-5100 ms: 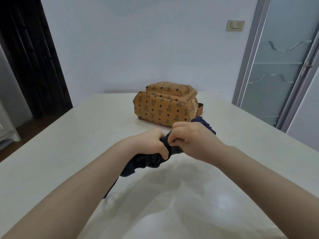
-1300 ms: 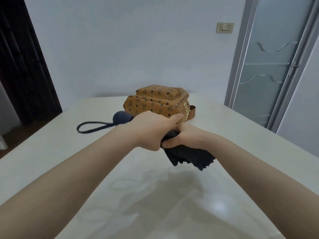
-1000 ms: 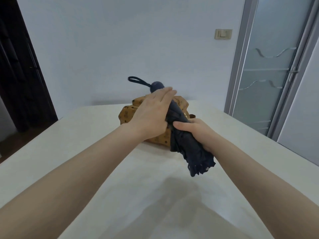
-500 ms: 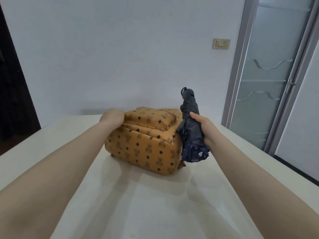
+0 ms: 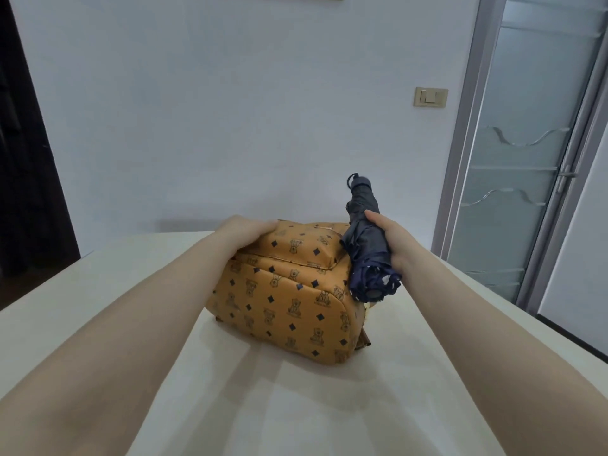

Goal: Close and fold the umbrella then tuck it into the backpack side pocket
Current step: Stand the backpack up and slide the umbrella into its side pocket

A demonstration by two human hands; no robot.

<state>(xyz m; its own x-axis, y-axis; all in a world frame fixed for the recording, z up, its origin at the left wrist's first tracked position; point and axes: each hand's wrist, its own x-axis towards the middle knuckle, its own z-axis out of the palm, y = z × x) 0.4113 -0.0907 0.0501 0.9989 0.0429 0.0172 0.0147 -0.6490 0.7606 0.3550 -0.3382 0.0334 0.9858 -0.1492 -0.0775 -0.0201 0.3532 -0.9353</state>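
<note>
A tan patterned backpack (image 5: 289,297) lies on the white table (image 5: 329,406), its bottom toward me. My left hand (image 5: 245,233) rests on its far left top edge, fingers curled over it. The folded navy umbrella (image 5: 368,245) is gripped in my right hand (image 5: 393,241). It stands tilted against the backpack's right side, handle end up and away from me, canopy tip low near the bag's lower right corner. The side pocket itself is hidden behind the umbrella.
A pale wall stands close behind the table's far edge. A frosted glass door (image 5: 526,166) with a metal frame is at the right, a light switch (image 5: 431,97) beside it. A dark doorway (image 5: 23,176) is at the left.
The umbrella was rolled shut with both hands, then swung upright in my right hand to the backpack's right side. My left hand let go and settled on the backpack's top.
</note>
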